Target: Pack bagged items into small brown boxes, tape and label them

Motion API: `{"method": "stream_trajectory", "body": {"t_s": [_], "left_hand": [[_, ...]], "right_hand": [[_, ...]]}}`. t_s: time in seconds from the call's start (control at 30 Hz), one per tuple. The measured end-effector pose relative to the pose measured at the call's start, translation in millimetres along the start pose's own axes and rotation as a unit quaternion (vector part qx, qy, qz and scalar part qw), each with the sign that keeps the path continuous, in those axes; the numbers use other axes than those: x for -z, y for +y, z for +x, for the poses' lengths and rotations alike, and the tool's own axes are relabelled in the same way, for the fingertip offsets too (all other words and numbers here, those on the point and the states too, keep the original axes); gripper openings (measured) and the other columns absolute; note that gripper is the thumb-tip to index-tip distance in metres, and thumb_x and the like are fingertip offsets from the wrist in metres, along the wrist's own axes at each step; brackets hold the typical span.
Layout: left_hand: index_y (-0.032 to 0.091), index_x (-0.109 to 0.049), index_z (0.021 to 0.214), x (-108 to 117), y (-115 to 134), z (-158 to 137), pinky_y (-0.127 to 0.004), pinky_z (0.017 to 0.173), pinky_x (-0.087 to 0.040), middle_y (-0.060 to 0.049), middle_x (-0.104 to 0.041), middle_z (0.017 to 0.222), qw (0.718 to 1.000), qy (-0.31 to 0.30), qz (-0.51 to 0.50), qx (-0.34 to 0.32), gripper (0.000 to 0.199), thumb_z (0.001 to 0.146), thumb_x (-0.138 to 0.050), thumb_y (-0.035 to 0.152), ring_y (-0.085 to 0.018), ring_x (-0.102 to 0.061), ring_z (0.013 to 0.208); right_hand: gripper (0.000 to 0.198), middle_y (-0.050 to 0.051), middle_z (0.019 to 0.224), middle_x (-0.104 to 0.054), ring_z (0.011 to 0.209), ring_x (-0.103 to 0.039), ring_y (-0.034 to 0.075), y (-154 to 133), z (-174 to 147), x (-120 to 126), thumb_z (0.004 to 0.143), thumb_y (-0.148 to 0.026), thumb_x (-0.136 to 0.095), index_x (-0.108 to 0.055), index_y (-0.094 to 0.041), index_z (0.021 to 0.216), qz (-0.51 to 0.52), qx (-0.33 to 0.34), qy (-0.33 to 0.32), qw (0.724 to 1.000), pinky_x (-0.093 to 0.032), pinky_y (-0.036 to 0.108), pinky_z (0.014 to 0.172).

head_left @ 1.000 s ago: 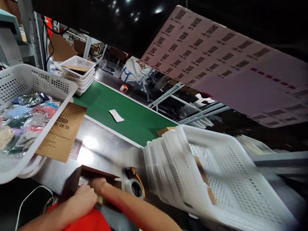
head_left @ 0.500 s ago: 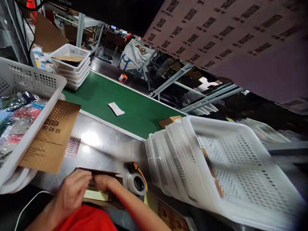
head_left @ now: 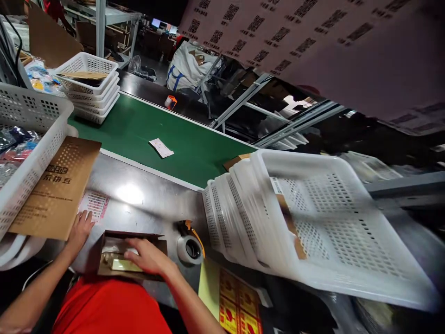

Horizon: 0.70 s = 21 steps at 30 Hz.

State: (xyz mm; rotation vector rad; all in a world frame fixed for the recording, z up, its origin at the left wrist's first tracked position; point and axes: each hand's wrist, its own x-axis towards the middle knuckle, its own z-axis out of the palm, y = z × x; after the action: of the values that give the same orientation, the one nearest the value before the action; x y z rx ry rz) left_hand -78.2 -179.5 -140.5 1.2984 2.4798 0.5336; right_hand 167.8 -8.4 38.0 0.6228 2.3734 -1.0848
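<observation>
An open cardboard box point(head_left: 99, 271) lies at the metal table's front edge, against the red shirt. Inside are a clear plastic packet point(head_left: 111, 246) and a pale yellow block point(head_left: 125, 265). My right hand point(head_left: 149, 256) reaches over the box from the right, its fingers spread above the contents; whether they press on the packet I cannot tell. Further left, my left hand point(head_left: 80, 230) has its fingers stretched onto the lower edge of a printed paper sheet point(head_left: 95, 206). A brown printed envelope point(head_left: 57, 190) leans on the basket beside that hand.
A tape roll in a dispenser point(head_left: 189, 249) stands right of the box. Stacked white baskets point(head_left: 257, 218) tilt at the right. A white basket point(head_left: 38, 162) of bagged goods is at left. Beyond runs a green belt point(head_left: 139, 125) with a paper slip point(head_left: 162, 148) and more baskets point(head_left: 92, 99).
My hands were together at the box; now the left has moved left to the printed sheet. The right has opened over the box, whose contents show more. The view has shifted slightly.
</observation>
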Motion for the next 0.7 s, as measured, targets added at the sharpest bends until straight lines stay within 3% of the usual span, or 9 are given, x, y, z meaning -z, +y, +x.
{"method": "stream_trajectory", "body": {"t_s": [0.13, 0.23, 0.33, 0.43, 0.47, 0.57, 0.63, 0.7], "left_hand": [[0.001, -0.058, 0.158, 9, 13, -26, -0.073, 0.123, -0.039, -0.033, -0.064, 0.149, 0.997, -0.019, 0.077, 0.017, 0.070, 0.101, -0.057, 0.042, -0.051, -0.053, 0.144], [0.008, -0.056, 0.162, 16, 12, -51, -0.073, 0.122, -0.039, -0.031, -0.068, 0.143, 0.987, -0.062, 0.147, 0.038, 0.071, 0.100, -0.057, 0.043, -0.048, -0.057, 0.138], [0.007, -0.055, 0.162, 13, 0, -92, -0.073, 0.130, -0.029, -0.032, -0.048, 0.170, 0.978, -0.111, 0.174, 0.013, 0.082, 0.087, -0.070, 0.040, -0.051, -0.037, 0.163], [0.008, -0.054, 0.164, 9, -15, -137, -0.072, 0.129, -0.034, -0.027, -0.025, 0.183, 0.969, -0.159, 0.191, -0.006, 0.090, 0.079, -0.075, 0.030, -0.049, -0.016, 0.172], [0.011, -0.057, 0.163, 10, -19, -149, -0.070, 0.129, -0.038, -0.025, -0.028, 0.182, 0.967, -0.168, 0.189, 0.000, 0.084, 0.081, -0.071, 0.024, -0.047, -0.020, 0.171], [0.017, -0.069, 0.154, 33, -23, -174, -0.058, 0.126, -0.049, -0.017, -0.053, 0.170, 0.971, -0.179, 0.150, 0.048, 0.073, 0.084, -0.053, 0.006, -0.040, -0.049, 0.160], [0.022, -0.074, 0.150, 63, -18, -186, -0.052, 0.127, -0.051, -0.010, -0.066, 0.161, 0.984, -0.134, 0.099, 0.068, 0.071, 0.087, -0.045, 0.006, -0.033, -0.063, 0.150], [0.030, -0.075, 0.148, 101, -4, -202, -0.048, 0.129, -0.050, -0.001, -0.070, 0.157, 0.996, -0.052, 0.028, 0.060, 0.065, 0.093, -0.043, 0.015, -0.029, -0.066, 0.146]], "right_hand": [[0.060, 0.014, 0.163, -0.063, 0.152, -0.060, 0.031, -3, -31, 17, 0.107, -0.047, -0.057, -0.062, -0.018, 0.159, 0.075, 0.045, 0.035, 0.996, -0.046, 0.045, 0.129], [0.059, 0.016, 0.160, -0.066, 0.150, -0.062, 0.033, -7, -40, 15, 0.105, -0.044, -0.058, -0.064, -0.016, 0.157, 0.107, 0.046, 0.068, 0.991, -0.046, 0.049, 0.128], [0.058, 0.017, 0.156, -0.070, 0.144, -0.066, 0.033, -9, -48, 6, 0.104, -0.042, -0.060, -0.065, -0.016, 0.155, 0.115, 0.050, 0.077, 0.989, -0.050, 0.048, 0.125], [0.057, 0.017, 0.150, -0.074, 0.137, -0.070, 0.033, -6, -59, 0, 0.103, -0.041, -0.061, -0.067, -0.014, 0.153, 0.117, 0.065, 0.057, 0.989, -0.054, 0.046, 0.118], [0.055, 0.017, 0.149, -0.074, 0.136, -0.071, 0.033, -5, -63, -1, 0.103, -0.040, -0.062, -0.068, -0.014, 0.152, 0.113, 0.069, 0.053, 0.990, -0.055, 0.046, 0.117], [0.049, 0.016, 0.147, -0.075, 0.135, -0.071, 0.033, -5, -71, -2, 0.103, -0.037, -0.063, -0.072, -0.016, 0.146, 0.086, 0.088, 0.064, 0.990, -0.054, 0.047, 0.119], [0.046, 0.015, 0.146, -0.076, 0.134, -0.072, 0.032, -10, -73, -4, 0.104, -0.039, -0.063, -0.073, -0.019, 0.145, 0.073, 0.134, 0.089, 0.984, -0.054, 0.047, 0.120], [0.054, 0.017, 0.153, -0.071, 0.143, -0.066, 0.032, -21, -75, -9, 0.106, -0.046, -0.065, -0.067, -0.019, 0.152, 0.047, 0.208, 0.139, 0.967, -0.052, 0.050, 0.124]]}}
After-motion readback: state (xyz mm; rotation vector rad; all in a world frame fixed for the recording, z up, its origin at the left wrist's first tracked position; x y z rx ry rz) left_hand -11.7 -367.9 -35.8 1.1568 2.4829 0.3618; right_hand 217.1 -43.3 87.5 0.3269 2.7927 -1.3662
